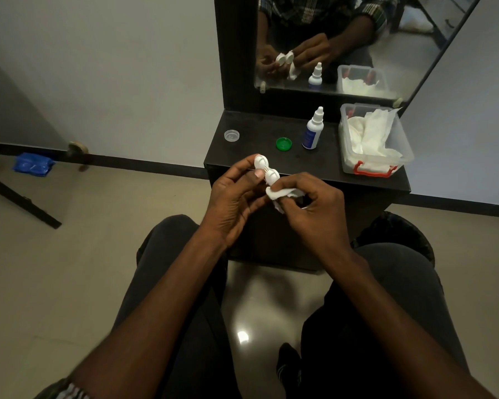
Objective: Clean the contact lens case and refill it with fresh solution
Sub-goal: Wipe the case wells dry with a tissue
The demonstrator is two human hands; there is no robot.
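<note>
My left hand [234, 197] holds a white contact lens case [267, 169] in front of the dark dresser shelf [260, 126], its underside turned toward me. My right hand [314, 204] pinches a small white tissue [280, 195] against the case's nearer well. On the shelf lie a green cap [283, 144] and a clear cap [232, 135], both off the case. A white solution bottle [313, 129] with a blue label stands upright to the right of the green cap.
A clear plastic box [401, 139] with red latches holds white tissues at the shelf's right end. A mirror [357, 44] stands behind the shelf. My knees sit below my hands. A blue object [32, 164] lies on the floor at the far left.
</note>
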